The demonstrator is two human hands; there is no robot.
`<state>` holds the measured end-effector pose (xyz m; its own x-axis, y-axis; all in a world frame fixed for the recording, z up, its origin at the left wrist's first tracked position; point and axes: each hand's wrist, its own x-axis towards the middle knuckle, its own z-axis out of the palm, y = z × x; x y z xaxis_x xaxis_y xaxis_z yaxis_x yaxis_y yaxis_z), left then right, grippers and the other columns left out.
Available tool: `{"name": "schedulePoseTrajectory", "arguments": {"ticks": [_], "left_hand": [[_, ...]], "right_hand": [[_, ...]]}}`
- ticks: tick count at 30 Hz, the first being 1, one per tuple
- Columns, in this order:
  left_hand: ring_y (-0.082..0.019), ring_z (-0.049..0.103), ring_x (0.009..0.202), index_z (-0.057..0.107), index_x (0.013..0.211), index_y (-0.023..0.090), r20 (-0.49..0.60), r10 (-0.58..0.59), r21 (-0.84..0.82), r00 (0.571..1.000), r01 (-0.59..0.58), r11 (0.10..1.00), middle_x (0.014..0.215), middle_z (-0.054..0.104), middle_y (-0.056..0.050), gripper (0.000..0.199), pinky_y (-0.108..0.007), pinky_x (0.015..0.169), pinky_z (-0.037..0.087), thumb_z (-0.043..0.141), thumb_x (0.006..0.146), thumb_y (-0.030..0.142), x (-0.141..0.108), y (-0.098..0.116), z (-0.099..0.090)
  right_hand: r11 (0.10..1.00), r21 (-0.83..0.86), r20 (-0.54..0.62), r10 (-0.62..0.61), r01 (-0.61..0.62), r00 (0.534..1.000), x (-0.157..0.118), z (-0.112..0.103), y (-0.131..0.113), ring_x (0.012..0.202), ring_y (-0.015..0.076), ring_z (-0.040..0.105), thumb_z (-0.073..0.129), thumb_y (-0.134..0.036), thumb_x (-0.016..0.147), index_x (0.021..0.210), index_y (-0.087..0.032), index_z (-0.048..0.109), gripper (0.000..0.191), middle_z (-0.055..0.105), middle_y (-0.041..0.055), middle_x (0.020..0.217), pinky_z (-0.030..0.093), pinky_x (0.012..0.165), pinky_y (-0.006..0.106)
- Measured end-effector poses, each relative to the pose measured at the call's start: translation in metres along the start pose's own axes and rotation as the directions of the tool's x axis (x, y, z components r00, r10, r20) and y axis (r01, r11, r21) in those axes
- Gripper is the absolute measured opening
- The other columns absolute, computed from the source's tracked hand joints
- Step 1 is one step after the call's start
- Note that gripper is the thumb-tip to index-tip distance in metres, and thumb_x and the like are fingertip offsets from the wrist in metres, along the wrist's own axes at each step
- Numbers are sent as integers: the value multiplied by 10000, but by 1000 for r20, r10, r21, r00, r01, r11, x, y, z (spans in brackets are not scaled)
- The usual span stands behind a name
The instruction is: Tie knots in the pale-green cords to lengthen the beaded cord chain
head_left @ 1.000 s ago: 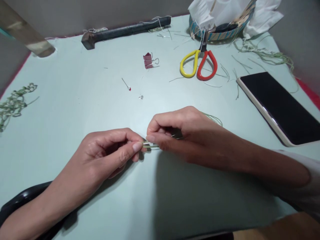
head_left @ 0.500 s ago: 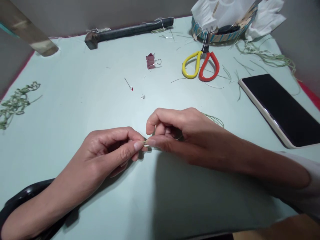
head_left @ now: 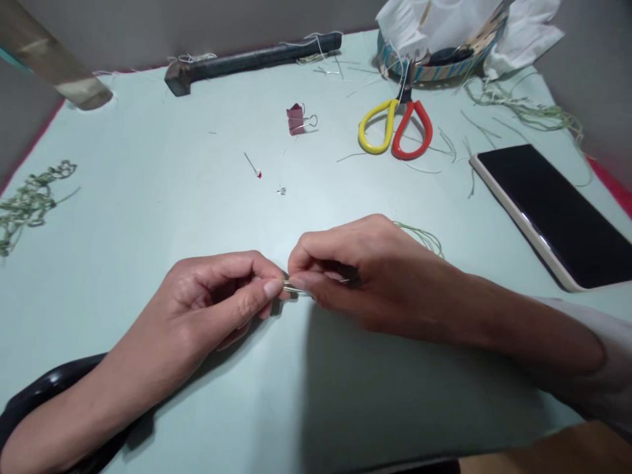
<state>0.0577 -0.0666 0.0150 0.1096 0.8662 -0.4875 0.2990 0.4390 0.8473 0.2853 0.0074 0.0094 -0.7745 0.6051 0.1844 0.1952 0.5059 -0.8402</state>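
Note:
Thin green cord [head_left: 299,290] runs between my two hands, low over the pale tabletop. My left hand [head_left: 222,296] pinches it between thumb and forefinger. Close beside it, my right hand [head_left: 355,270] pinches the same strands, its index finger bent down to the thumb. Loose loops of green cord [head_left: 424,238] show behind the right hand. Just beyond the hands lie a small clear bead-like piece [head_left: 281,191] and a pin with a red tip [head_left: 253,165]. What the curled fingers cover is hidden.
Yellow-and-red-handled scissors [head_left: 395,128] lean against a basket [head_left: 444,74]. A maroon binder clip [head_left: 296,120] and a dark hammer-like bar [head_left: 257,60] lie at the back. A phone [head_left: 557,217] is at right, knotted green cord [head_left: 34,201] at left.
My right index finger has come down toward its thumb, closing the gap there. My left hand keeps its pinch. The whole view has shifted very slightly.

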Motion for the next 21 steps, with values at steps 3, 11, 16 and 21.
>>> {"name": "schedulePoseTrajectory", "arguments": {"ticks": [3,11,16,21], "left_hand": [[-123,326,568,826,826,272,1,7,2,1000,-7,1000,642,516,14,379,-280,496,212,817,907,642,1,-1,1],[-109,305,544,843,838,274,-21,2,4,1000,-2,1000,651,523,18,339,-280,479,199,821,906,605,2,0,2],[-117,332,566,838,818,280,-30,13,-25,999,-14,1000,656,518,14,329,-270,492,223,829,903,597,-1,-1,2],[-108,358,565,852,802,273,-42,41,-19,998,-41,999,655,553,7,247,-222,482,274,823,905,495,-1,0,2]], "right_hand": [[1000,-19,-12,-18,18,1000,0,1,0,554,-5,373,662,-72,973,832,-98,759,173,481,-116,618,330,599,168],[998,-53,-52,-34,32,998,-4,3,-1,541,-4,319,655,-59,949,805,-106,722,166,448,-125,605,298,564,167],[998,-30,-38,-59,58,998,-3,2,1,559,-1,363,662,-96,987,833,-106,739,173,485,-112,631,313,573,167],[999,-30,-53,-46,45,998,-2,4,1,566,0,364,650,-54,958,799,-111,716,181,490,-112,631,327,598,172]]}}
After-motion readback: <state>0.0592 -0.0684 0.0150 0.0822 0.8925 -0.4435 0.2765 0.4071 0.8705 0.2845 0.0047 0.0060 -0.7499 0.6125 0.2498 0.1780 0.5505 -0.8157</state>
